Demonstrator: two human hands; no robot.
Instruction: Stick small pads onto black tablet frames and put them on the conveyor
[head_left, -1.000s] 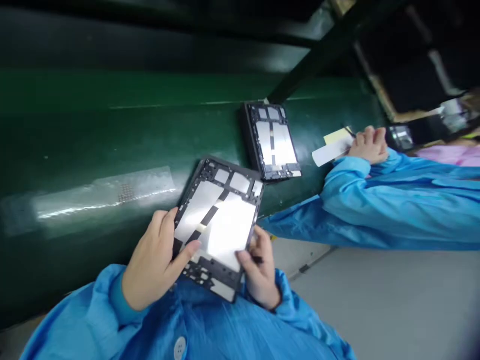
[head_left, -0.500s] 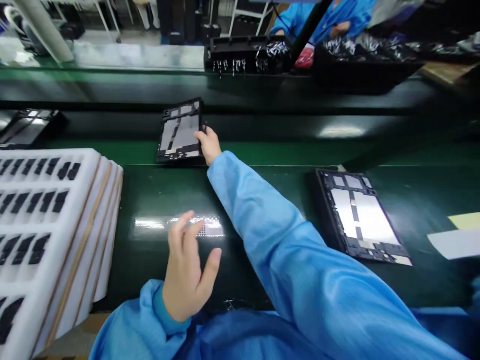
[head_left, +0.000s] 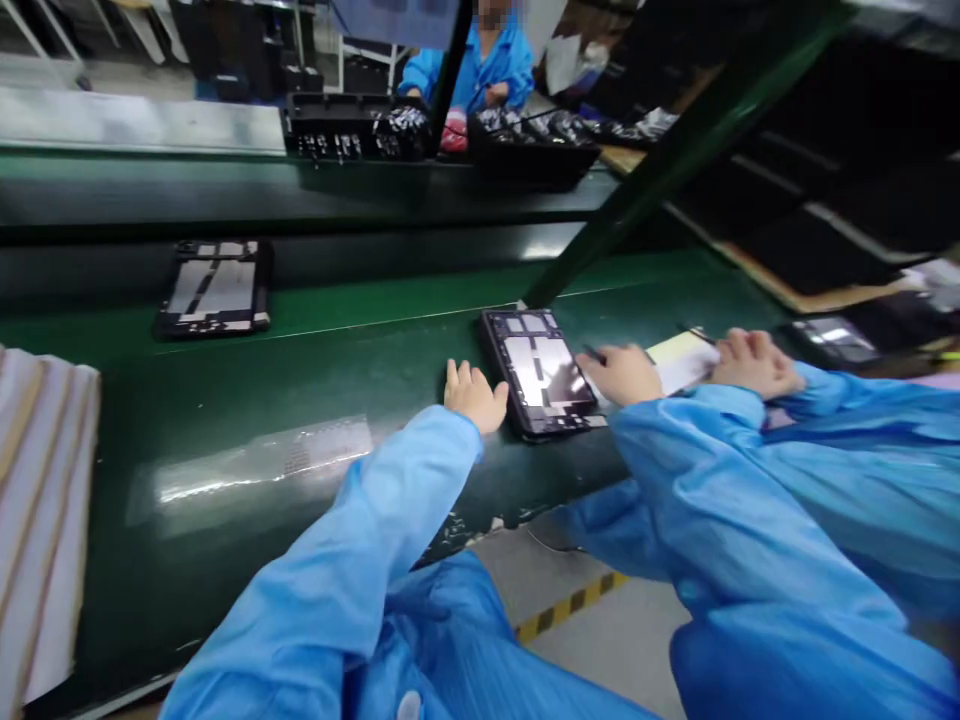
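Observation:
An opened tablet (head_left: 551, 370), with silver panels and dark strips inside, lies on the green bench as the top of a thick black stack or case. My left hand (head_left: 476, 397) is at its left edge, fingers apart and holding nothing; whether the thumb touches the edge I cannot tell. At the right edge is my right hand (head_left: 624, 374), its fingers closed round a thin dark tool (head_left: 595, 353) whose tip points left over the tablet. Another opened tablet (head_left: 214, 288) rests by itself at the back left.
A co-worker's hand (head_left: 754, 365) and blue sleeve are close at right, by a yellow and white paper (head_left: 681, 358). A green post (head_left: 637, 200) rises behind the tablet. Stacked white trays (head_left: 45, 500) stand left. Across the bench, another person sits behind black bins (head_left: 532, 160).
My right hand has left the far tablet, which now lies flat, and come to the right-hand tablet. My left hand has moved right to the same tablet. The view has turned right.

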